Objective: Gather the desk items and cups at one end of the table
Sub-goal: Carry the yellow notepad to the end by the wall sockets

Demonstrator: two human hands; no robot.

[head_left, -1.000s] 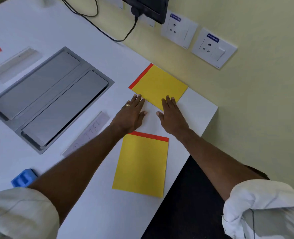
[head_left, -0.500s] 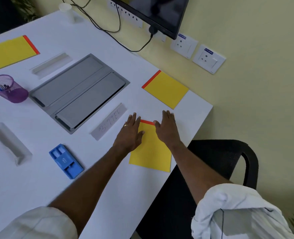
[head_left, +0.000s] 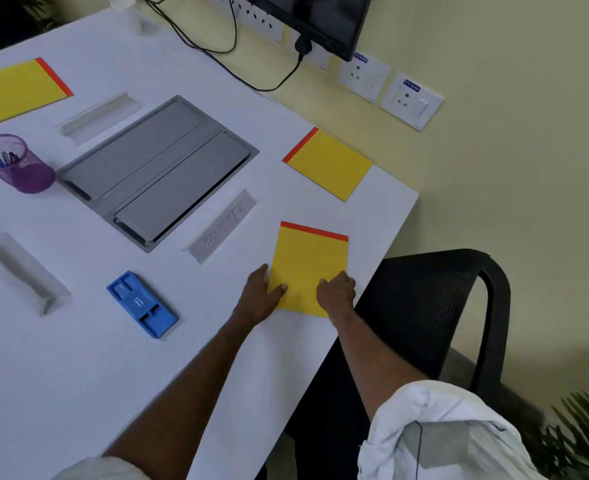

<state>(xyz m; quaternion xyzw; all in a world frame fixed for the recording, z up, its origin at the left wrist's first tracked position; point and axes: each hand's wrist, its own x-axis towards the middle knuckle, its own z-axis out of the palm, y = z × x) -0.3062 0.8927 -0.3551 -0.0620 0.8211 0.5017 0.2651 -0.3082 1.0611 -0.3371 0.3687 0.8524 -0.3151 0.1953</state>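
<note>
A yellow notepad (head_left: 312, 265) with a red top strip lies near the table's right edge. My left hand (head_left: 260, 297) pinches its lower left edge, thumb on top. My right hand (head_left: 336, 289) curls over its lower right edge. A second yellow notepad (head_left: 329, 164) lies beyond it at the table corner, and a third yellow notepad (head_left: 16, 90) sits at the far left. A purple mesh pen cup (head_left: 18, 166) stands on the left. A white paper cup (head_left: 123, 8) is at the far edge. A blue plastic holder (head_left: 142, 304) lies left of my left arm.
A grey cable hatch (head_left: 158, 168) is set into the white table (head_left: 78, 375). Clear acrylic name stands (head_left: 222, 225) (head_left: 23, 271) (head_left: 99, 114) lie around it. A black chair (head_left: 459, 306) stands off the right edge. A monitor (head_left: 320, 15), a cable and wall sockets (head_left: 412, 100) line the wall.
Both hands drew back from the far corner notepad to the near notepad, lay flat on its top end, then slid to its lower edge and now grip it.
</note>
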